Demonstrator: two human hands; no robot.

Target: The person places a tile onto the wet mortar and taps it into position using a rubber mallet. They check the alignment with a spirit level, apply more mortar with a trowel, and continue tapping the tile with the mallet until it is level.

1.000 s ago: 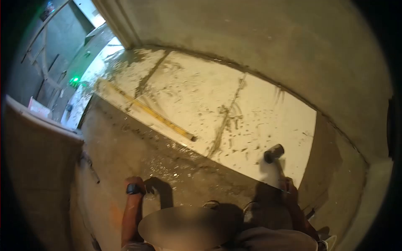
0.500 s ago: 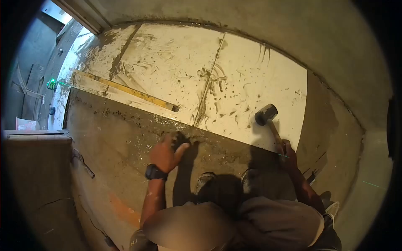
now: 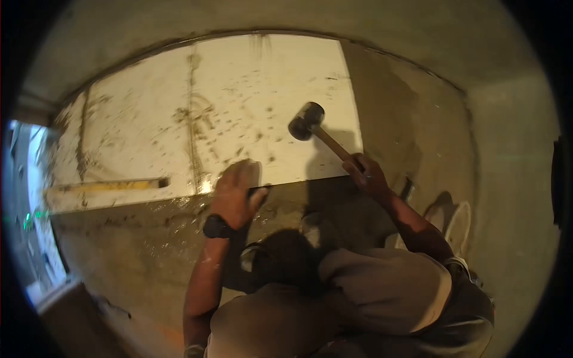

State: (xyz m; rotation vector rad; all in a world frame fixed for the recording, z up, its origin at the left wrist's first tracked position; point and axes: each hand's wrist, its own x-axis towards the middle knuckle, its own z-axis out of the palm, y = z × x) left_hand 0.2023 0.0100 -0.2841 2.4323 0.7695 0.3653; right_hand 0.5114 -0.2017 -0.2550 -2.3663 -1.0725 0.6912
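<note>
My right hand (image 3: 366,175) is wrapped round the wooden handle of a rubber mallet (image 3: 307,121), whose black head hangs over the right-hand pale floor tile (image 3: 286,77). Fingers stretched out, my left hand (image 3: 236,194) lies at the near edge of the tiles, its fingertips over the tile surface. A dark watch (image 3: 217,227) is on my left wrist. Grey smears and spots of mortar mark the tiles, heaviest along the joint left of the mallet.
A yellow spirit level (image 3: 113,185) lies on the tiles at the left. Wet mortar (image 3: 173,221) runs along their near edge. Walls close in at the back and right. A pale shoe (image 3: 458,224) shows at the right, a green laser glow (image 3: 33,219) at far left.
My view has swung to the right, so things sit further left in it. My left hand has moved from the mortar onto the tile edge. The mallet stays in my right hand.
</note>
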